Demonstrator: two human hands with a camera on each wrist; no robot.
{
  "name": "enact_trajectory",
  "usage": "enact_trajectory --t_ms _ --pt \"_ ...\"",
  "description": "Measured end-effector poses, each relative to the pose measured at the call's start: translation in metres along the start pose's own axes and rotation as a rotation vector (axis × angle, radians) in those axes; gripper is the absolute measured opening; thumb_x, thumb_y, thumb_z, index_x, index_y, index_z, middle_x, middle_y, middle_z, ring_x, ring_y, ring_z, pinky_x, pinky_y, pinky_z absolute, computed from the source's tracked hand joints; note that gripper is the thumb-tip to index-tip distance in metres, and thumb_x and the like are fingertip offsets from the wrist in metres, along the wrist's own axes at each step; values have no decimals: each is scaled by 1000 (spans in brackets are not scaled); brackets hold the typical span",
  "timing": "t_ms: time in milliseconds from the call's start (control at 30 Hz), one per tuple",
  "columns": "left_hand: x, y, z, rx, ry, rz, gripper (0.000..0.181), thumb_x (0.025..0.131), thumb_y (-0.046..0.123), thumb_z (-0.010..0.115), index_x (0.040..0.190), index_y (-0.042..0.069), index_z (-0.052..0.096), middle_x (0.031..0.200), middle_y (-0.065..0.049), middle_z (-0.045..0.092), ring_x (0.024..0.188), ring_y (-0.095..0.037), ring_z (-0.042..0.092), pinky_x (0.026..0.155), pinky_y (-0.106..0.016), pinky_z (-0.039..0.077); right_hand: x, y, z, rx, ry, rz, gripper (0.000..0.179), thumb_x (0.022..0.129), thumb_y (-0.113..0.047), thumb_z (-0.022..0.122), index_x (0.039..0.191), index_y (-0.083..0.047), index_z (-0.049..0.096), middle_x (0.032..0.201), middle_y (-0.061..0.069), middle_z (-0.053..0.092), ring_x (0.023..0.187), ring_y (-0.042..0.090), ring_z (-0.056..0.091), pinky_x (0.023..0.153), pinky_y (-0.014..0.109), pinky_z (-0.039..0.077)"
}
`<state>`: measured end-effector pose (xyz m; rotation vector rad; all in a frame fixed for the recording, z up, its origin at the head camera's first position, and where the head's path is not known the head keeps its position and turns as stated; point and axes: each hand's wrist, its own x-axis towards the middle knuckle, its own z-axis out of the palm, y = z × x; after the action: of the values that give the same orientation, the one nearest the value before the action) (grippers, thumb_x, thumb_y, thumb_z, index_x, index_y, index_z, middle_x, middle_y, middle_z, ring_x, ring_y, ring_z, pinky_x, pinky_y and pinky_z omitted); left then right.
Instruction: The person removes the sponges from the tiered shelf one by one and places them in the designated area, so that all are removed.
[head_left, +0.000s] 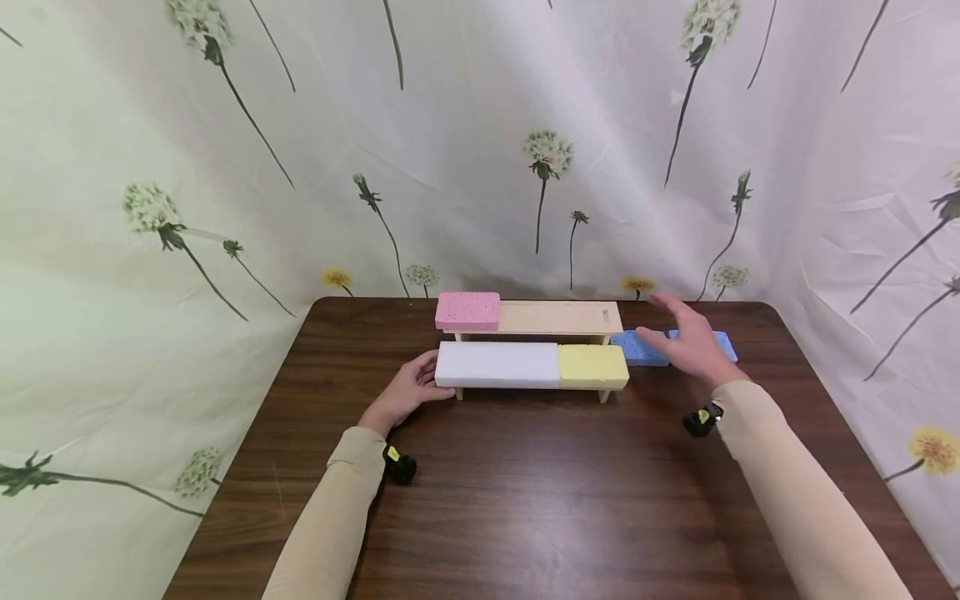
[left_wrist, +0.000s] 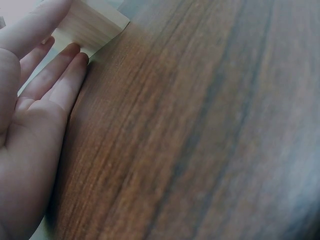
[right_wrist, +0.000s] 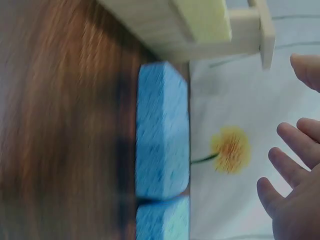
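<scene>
My left hand (head_left: 408,387) is at the left end of the front wooden stand, its fairly straight fingers (left_wrist: 67,75) against the stand's pale wooden end (left_wrist: 92,27). Along the top of that stand lie a long white block (head_left: 497,365) and, to its right, a yellow sponge (head_left: 592,366). My right hand (head_left: 693,342) hovers with fingers spread over two blue sponges, holding nothing. One blue sponge (head_left: 640,348) lies beside the stands; the other blue sponge (head_left: 726,345) is partly hidden under the hand. The right wrist view shows the two end to end.
Behind the front stand is a taller rear wooden stand (head_left: 558,317), with a pink sponge (head_left: 468,311) on its left end. Both stands are on a dark wooden table (head_left: 540,492). A flower-printed cloth (head_left: 465,167) hangs right behind the table's back edge.
</scene>
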<state>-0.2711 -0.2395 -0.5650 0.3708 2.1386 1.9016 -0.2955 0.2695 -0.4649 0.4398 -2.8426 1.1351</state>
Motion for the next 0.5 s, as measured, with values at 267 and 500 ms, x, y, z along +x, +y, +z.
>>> enact_trajectory --t_ms 267,500 --pt "1 4 1 1 -3 -11 80 88 -3 83 156 0 42 153 -24 50 139 -34 52 107 -27 51 16 -27 13 9 -39 -23 79 102 -45 68 164 -10 34 164 18 40 153 41 33 119 66 31" --pt "0 1 0 4 2 -12 81 88 -4 83 157 0 41 154 -25 50 139 -34 53 107 -28 51 23 -44 25 34 -50 -89 77 102 -40 70 162 -6 36 163 19 41 152 41 35 120 64 32"
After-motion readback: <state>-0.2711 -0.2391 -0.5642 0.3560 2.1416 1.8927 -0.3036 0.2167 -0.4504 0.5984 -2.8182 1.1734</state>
